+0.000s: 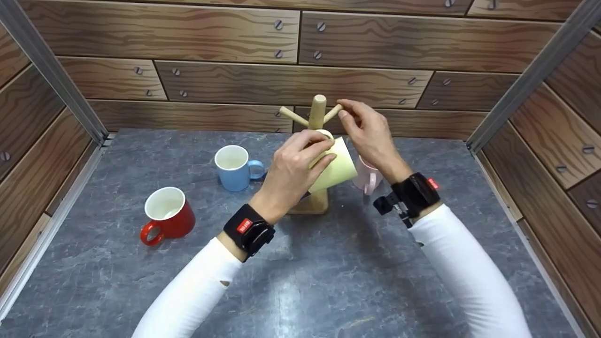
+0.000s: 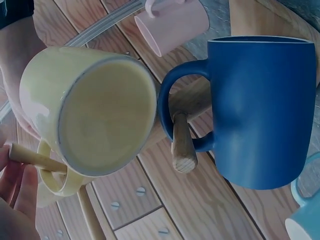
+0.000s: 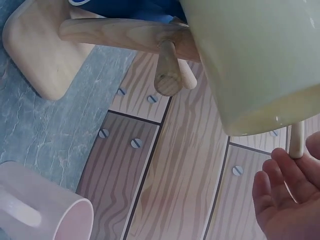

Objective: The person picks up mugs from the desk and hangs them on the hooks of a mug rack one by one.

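Observation:
A wooden mug tree point(image 1: 318, 112) stands upright, and a pale yellow mug point(image 1: 340, 164) hangs tilted from it, its handle point(image 2: 62, 185) looped around a peg point(image 2: 37, 159). My left hand point(image 1: 293, 162) is beside the yellow mug and pinches that peg's end with thumb and fingers. With its fingertips, my right hand point(image 1: 371, 134) pinches the tip of another upper peg point(image 1: 332, 113), apart from the mug. In the left wrist view, a dark blue mug point(image 2: 262, 112) hangs by its handle on a lower peg point(image 2: 184, 150); the hand hides most of it from the head.
A light blue mug point(image 1: 233, 169) and a red mug point(image 1: 170, 213) stand upright on the grey table point(image 1: 281, 286), left of the mug tree. Behind my right wrist is a pink mug point(image 1: 366, 176), partly covered. Wood-patterned walls point(image 1: 225, 84) enclose the back and sides.

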`<state>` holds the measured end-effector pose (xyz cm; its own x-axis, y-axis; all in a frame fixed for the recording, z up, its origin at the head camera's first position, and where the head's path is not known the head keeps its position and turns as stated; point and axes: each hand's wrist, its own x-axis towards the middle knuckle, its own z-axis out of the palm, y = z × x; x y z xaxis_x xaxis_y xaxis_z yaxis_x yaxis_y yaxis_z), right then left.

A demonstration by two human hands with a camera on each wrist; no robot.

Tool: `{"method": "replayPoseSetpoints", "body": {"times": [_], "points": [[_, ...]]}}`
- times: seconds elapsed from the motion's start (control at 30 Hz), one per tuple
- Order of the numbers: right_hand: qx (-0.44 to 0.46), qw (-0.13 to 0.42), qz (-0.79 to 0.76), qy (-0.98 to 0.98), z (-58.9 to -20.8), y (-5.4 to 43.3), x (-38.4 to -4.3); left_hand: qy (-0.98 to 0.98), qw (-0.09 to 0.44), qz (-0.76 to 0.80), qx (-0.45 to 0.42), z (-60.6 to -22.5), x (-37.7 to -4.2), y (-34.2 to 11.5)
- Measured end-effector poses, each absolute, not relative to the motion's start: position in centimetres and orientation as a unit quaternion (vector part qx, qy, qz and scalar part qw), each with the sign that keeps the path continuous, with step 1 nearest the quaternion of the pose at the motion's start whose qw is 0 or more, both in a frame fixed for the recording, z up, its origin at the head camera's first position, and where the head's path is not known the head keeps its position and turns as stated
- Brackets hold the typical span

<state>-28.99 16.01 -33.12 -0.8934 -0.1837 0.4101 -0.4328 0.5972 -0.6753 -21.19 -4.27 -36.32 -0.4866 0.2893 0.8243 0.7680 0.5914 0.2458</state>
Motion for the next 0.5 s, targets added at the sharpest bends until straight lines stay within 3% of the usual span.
{"method": "replayPoseSetpoints", "body": {"times": [0.5], "points": [[0.136,0.154,0.426,-0.881,-32.95,16.29,-29.06,-0.79,0.408,-0.334,-0.313,-36.14,-21.21,-4.21]]}}
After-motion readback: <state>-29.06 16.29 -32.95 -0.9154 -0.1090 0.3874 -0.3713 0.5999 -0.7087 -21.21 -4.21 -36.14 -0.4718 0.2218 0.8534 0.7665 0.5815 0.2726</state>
